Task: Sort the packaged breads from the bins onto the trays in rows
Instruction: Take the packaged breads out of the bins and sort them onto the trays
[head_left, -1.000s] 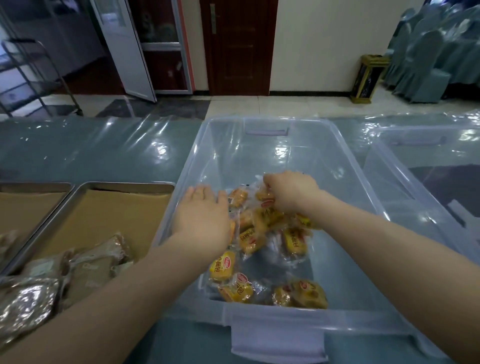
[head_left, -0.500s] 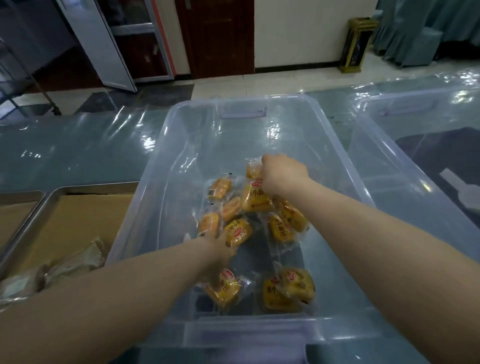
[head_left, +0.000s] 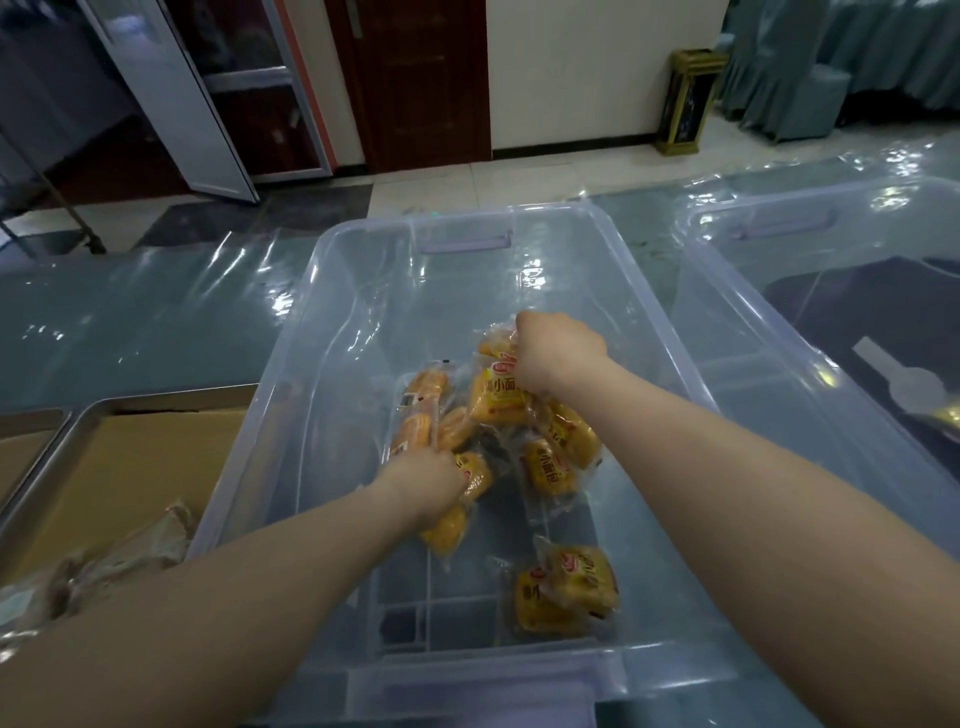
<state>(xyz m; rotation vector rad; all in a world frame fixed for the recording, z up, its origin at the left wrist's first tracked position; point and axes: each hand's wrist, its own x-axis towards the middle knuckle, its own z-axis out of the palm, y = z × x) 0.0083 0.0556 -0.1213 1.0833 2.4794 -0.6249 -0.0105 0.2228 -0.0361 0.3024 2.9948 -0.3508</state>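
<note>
Both my hands are inside a clear plastic bin (head_left: 332, 332) that holds several yellow packaged breads. My right hand (head_left: 558, 356) grips a bunch of these packets (head_left: 496, 400), which hang below the fist above the bin floor. Lower and closer to me, my left hand (head_left: 423, 486) grips other packets (head_left: 452, 525) near the bin's middle. Two loose packets (head_left: 569, 587) lie near the bin's front wall. At the left stands a metal tray (head_left: 67, 441) lined with brown paper, with brown packaged breads (head_left: 104, 566) at its near end.
A second clear bin (head_left: 727, 322) stands to the right, with a dark lid or sheet inside it. A further tray edge (head_left: 26, 421) shows at the far left. The table is covered in shiny plastic film (head_left: 130, 322). Beyond it are a floor, doors and a bin stand.
My left hand dropped into the bin and closed on packets. My right hand rose a little with its bunch. The camera view shifted left and down over the bin.
</note>
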